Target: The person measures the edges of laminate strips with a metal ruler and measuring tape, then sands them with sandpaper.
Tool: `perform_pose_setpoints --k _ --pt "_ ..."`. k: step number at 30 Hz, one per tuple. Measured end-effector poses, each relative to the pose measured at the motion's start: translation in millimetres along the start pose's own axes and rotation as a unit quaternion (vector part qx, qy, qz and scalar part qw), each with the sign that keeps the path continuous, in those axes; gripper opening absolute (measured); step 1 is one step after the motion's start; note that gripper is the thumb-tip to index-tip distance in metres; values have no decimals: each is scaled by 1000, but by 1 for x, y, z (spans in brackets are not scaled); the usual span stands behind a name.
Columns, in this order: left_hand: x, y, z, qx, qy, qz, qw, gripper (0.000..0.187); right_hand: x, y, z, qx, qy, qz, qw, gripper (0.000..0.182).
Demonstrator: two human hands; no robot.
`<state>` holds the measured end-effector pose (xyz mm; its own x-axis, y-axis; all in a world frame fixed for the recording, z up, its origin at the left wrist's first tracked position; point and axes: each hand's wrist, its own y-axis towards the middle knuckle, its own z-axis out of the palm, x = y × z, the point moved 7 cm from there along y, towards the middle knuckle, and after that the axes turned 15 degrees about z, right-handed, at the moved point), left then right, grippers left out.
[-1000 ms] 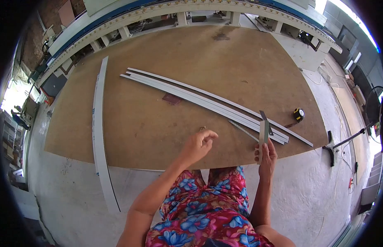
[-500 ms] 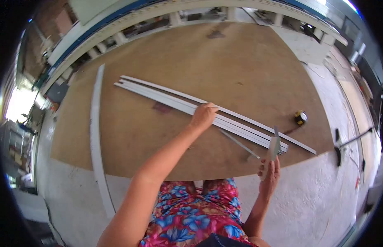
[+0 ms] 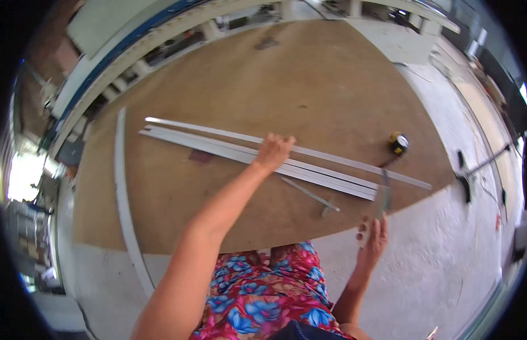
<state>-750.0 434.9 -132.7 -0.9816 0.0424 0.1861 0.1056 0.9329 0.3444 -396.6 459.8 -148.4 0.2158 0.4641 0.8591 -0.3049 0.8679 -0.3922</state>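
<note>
My left hand (image 3: 273, 151) is closed on a thin white strip (image 3: 354, 164), which lies on the brown board at a slight gap from a bundle of white strips (image 3: 325, 178). Low at the right, my right hand (image 3: 375, 241) has its fingers wrapped round a flat, pale object (image 3: 381, 199) with a dark upper part, blurred and not clearly made out. That object stands near the right end of the bundle. A thin greenish rod (image 3: 311, 194) lies on the board below the strips.
A black and yellow tape measure (image 3: 399, 143) sits at the right of the brown board (image 3: 331, 85). One long white strip (image 3: 123, 187) lies at the left, past the board's edge. A black stand (image 3: 464, 177) is at the right, a long machine frame (image 3: 212, 29) behind.
The view has shifted. The strip at my left hand lies farther from the bundle at its right part. My left hand has moved up slightly relative to the bundle.
</note>
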Motion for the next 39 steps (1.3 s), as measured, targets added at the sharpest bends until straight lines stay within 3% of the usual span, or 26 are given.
perform_pose_setpoints --k 7,11,13,16,17,20,24,26,28,32,34,36,39 --pt "-17 -12 -69 -55 43 36 997 16 45 -37 0 9 2 -122 992 41" --pt "-11 -16 -104 -71 49 -2 996 15 73 -73 13 -7 -45 -174 984 40" --pt "8 -12 -121 -96 48 -39 993 18 81 -89 21 43 -52 -233 970 45" --pt "31 -6 -172 -246 80 -65 964 16 83 -118 36 37 -26 -292 955 54" --pt "45 -3 -187 -250 74 -78 962 19 82 -125 39 22 -10 -306 952 58" --pt "80 0 -258 -303 145 -117 935 19 72 -129 51 118 -60 -292 947 59" --pt "104 -34 -380 -463 223 -114 850 19 59 -129 79 155 -77 -217 961 53" --pt "114 -66 -425 -523 176 -141 822 26 45 -124 85 175 -85 -192 962 52" --pt "127 -112 -447 -568 64 -213 792 21 35 -121 93 187 -93 -170 963 53" --pt "127 -193 -428 -629 -45 -247 735 23 12 -111 111 251 -80 -111 958 51" --pt "122 -227 -381 -664 -139 -268 684 25 2 -112 120 275 -64 -80 956 49" --pt "116 -264 -316 -656 -196 -348 640 29 -6 -114 125 281 -72 -56 955 49" --pt "95 -302 -199 -674 -313 -474 472 43 -14 -118 130 306 -55 -30 950 47"
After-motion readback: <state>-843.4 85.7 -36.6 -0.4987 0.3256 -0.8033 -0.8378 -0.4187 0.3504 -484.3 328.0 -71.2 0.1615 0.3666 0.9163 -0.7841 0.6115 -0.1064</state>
